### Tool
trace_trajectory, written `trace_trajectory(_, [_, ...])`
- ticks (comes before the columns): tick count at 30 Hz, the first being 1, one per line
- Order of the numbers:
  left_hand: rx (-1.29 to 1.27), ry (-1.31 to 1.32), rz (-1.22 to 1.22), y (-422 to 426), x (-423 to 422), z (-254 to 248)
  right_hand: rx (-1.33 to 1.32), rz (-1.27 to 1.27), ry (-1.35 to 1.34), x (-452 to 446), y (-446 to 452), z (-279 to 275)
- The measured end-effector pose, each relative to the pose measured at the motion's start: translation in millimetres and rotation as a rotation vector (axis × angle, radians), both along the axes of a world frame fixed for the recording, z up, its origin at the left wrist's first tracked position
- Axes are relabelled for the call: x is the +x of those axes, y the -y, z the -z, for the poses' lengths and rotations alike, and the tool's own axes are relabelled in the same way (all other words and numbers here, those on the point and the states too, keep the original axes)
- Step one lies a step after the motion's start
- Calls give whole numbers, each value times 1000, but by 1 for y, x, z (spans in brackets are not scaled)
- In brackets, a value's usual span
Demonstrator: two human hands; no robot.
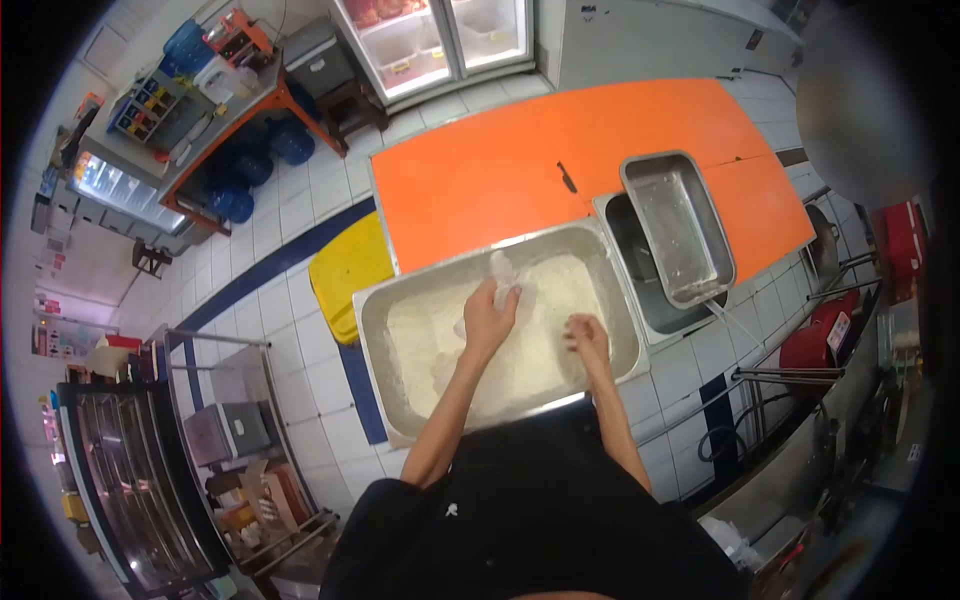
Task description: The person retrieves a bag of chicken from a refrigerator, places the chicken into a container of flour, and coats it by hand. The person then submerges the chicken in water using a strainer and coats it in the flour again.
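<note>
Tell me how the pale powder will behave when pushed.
The pale powder probably gives way softly, as its surface looks uneven. It would likely heap rather than spill, since the walls of the metal tub rise above it.

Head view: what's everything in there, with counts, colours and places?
Large basin: one, silver, centre
Powder: one layer, cream, in large basin
Second basin: one, silver, right of large basin
Smaller pan: one, silver, over second basin
Tabletop: one, orange, beyond basins
Lid-like piece: one, yellow, left of large basin
Water jugs: several, blue, upper left
Two-door fridge: one, white-framed, top
Glass cabinet: one, black-framed, lower left
Clothing: black, bottom centre
Left hand: one, bare, holding whitish item, unclear what
Right hand: one, bare, above powder
</note>
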State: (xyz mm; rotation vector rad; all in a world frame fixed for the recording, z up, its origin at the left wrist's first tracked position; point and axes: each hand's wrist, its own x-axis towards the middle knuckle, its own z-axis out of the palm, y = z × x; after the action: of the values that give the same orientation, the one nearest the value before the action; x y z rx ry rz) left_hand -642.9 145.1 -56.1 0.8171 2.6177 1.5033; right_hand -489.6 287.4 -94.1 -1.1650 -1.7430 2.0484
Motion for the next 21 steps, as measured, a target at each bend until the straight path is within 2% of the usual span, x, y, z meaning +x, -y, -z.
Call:
trace_trajectory(1, [12, -18, 11, -9, -8, -13, -15, -53, 41, -6, 2, -1])
trace_trajectory(2, [46, 92, 37, -10, -6, -24, -44, -108, 101, -5, 10, 0])
trace_trajectory(3, [62, 226, 55, -2, 8, -27, -62, -116, 17, -6, 17, -2])
trace_trajectory(4, [46, 240, 57, 3, 17, -25, -78, -111, 30, -3, 25, -3])
trace_trajectory(6, [342, 391, 62, -5, 15, -26, -560, -29, -39, -17, 23, -11])
trace_trajectory(7, [331, 403, 70, -4, 18, -23, -717, -104, -111, -19, 20, -17])
trace_trajectory(9, [373, 238, -3, -3, 15, -15, -683, -73, -168, -22, 23, -16])
trace_trajectory(10, [375, 241, 0, 1, 14, -11, -642, -57, -230, -23, 23, -15])
trace_trajectory(11, [350, 224, -28, 8, 13, -8, -639, -54, -229, -23, 20, -11])
trace_trajectory(12, [330, 201, -52, 14, 9, -6, -530, 25, -134, -25, 14, -5])
trace_trajectory(13, [429, 379, -96, 21, 8, -6, -421, 105, -36, -24, 8, -4])
trace_trajectory(14, [427, 384, -94, 30, 3, -3, -422, 109, -32, -20, 3, -1])
trace_trajectory(16, [307, 403, -296, 44, -7, 9, -680, 314, -356, -16, -9, -2])
trace_trajectory(17, [314, 403, -292, 47, -9, 11, -770, 343, -424, -14, -13, -3])
trace_trajectory(20, [212, 396, -222, 46, 4, 7, -833, 360, -516, -17, -9, -21])
trace_trajectory(21, [166, 400, -18, 39, 15, -2, -832, 356, -512, -17, -3, -21])
